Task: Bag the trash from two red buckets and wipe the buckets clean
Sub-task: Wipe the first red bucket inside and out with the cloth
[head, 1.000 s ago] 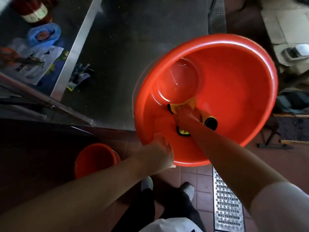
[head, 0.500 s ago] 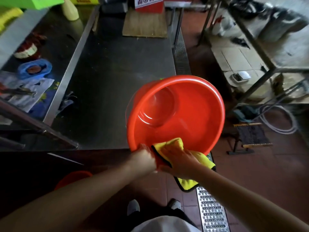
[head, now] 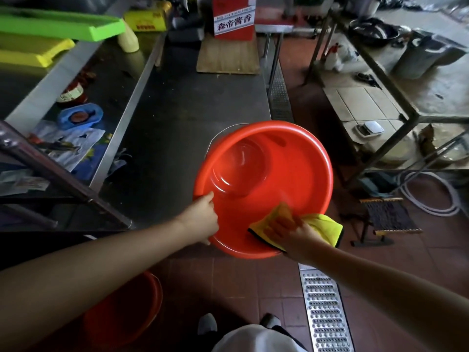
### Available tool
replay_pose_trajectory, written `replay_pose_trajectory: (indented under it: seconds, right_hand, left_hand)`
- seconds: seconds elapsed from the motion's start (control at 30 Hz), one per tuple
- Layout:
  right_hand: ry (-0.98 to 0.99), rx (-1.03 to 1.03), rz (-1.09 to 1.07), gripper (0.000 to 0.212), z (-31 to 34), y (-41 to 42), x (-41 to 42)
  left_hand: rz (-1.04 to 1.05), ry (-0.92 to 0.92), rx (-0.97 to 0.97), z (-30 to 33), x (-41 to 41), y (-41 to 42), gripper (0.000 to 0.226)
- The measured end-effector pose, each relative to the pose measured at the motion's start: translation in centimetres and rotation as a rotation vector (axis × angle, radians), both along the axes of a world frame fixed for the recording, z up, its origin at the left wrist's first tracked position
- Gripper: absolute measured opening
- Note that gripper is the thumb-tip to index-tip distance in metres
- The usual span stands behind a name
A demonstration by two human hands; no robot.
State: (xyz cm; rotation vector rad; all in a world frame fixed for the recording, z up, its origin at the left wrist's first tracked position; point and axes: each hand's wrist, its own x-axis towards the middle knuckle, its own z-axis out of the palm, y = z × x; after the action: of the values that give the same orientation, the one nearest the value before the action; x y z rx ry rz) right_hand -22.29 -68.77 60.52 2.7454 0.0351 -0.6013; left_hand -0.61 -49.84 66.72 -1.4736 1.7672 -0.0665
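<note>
A red bucket (head: 291, 168) is tipped toward me at the edge of the steel table (head: 182, 118), its inside empty and shiny. My left hand (head: 200, 217) grips the bucket's near-left rim. My right hand (head: 289, 231) holds a yellow cloth (head: 319, 223) folded over the near-right rim, fingers pressing it against the inner wall. A second red bucket (head: 127, 308) stands on the tiled floor at lower left, partly hidden by my left arm.
A metal floor drain grate (head: 322, 311) runs along the floor to the right. A low stool (head: 388, 219) and coiled hose (head: 431, 194) lie by a metal frame rack (head: 396, 97). Green and yellow trays (head: 50, 29), a red box (head: 233, 16) and packets crowd the shelf.
My right hand drew the cloth out from deep inside the bucket to the near rim, then slid it right along the rim. The bucket lowered away from my head.
</note>
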Motion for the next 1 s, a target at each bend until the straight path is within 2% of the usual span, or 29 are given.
replay_pose_trajectory:
  seconds: [0.13, 0.2, 0.33, 0.5, 0.6, 0.7, 0.8, 0.87, 0.93, 1.0]
  right_hand:
    - [-0.010, -0.015, 0.005, 0.088, 0.2, -0.5, -0.2]
    - [0.001, 0.010, -0.024, 0.087, 0.3, -0.6, -0.1]
    - [0.002, 0.092, -0.082, 0.083, -0.1, -0.6, 0.2]
    - [-0.028, 0.266, -0.252, 0.080, -1.5, 0.6, 1.2]
    - [-0.079, 0.377, -0.380, 0.080, -2.1, 2.5, 2.5]
    - [-0.063, 0.301, -0.332, 0.058, -3.2, 1.4, 3.2]
    - [0.016, 0.141, -0.451, 0.056, -3.6, -2.0, 4.5]
    - [0.026, 0.145, -0.534, 0.056, -4.4, -1.8, 5.8]
    - [0.097, 0.301, -0.458, 0.058, -5.3, 0.9, 6.8]
    - [0.160, 0.401, -0.292, 0.057, -6.1, 2.9, 6.6]
  left_hand:
    - [0.126, 0.056, -0.144, -2.2, -3.6, -0.5, 0.087]
    - [0.211, 0.118, -0.184, -4.0, -5.9, -0.9, 0.093]
    - [0.347, 0.215, -0.268, -5.4, -7.8, -2.2, 0.085]
    - [0.245, 0.196, -0.339, -5.8, -6.7, -1.5, 0.078]
    - [0.198, 0.263, -0.383, -6.1, -6.5, -1.7, 0.076]
    - [0.198, 0.273, -0.362, -6.3, -6.7, -1.2, 0.073]
    - [0.194, 0.207, -0.343, -7.1, -7.4, -0.7, 0.074]
    - [0.169, 0.199, -0.334, -7.4, -7.8, -0.9, 0.062]
    - [0.152, 0.221, -0.349, -7.5, -8.1, -1.0, 0.062]
    - [0.187, 0.207, -0.342, -7.6, -8.1, -0.8, 0.071]
